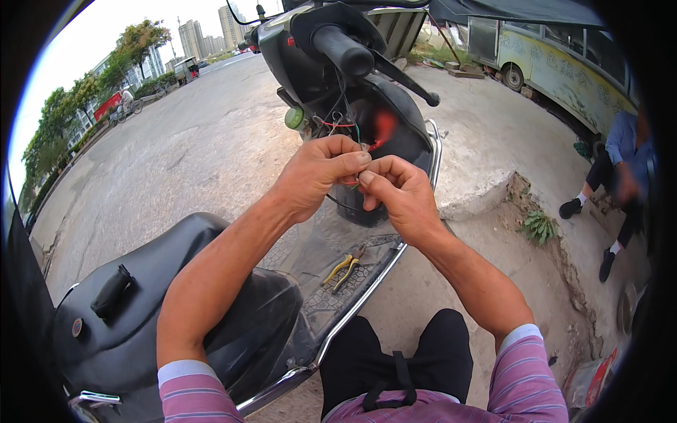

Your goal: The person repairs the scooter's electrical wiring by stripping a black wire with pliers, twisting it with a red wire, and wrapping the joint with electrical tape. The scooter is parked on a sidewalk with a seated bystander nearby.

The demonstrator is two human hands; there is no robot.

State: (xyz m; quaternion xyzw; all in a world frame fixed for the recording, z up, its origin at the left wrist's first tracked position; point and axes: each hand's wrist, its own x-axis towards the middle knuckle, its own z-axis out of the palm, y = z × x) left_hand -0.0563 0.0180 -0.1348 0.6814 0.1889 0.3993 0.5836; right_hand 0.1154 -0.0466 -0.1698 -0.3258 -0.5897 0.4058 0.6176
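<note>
Close together in front of the black scooter's open front panel, my two hands pinch thin electrical wires. My left hand (321,173) is closed, thumb against fingertips. Beside it my right hand (398,189) pinches too, its thumb nearly touching the left one. Bits of red and green wire show around the fingertips; the exact ends are hidden by my fingers. Behind them, loose wires (337,124) in red, black and green hang out of the scooter's front. Yellow-handled pliers (343,269) lie on the patterned footboard (321,299) below my hands.
Above is the handlebar grip (343,51) with its brake lever (407,79). On the scooter seat (127,289) lie a black pouch-like item (111,290) and a small round roll (77,327). A person (626,158) sits at right near a painted van (557,70). A chrome rail (352,310) edges the footboard.
</note>
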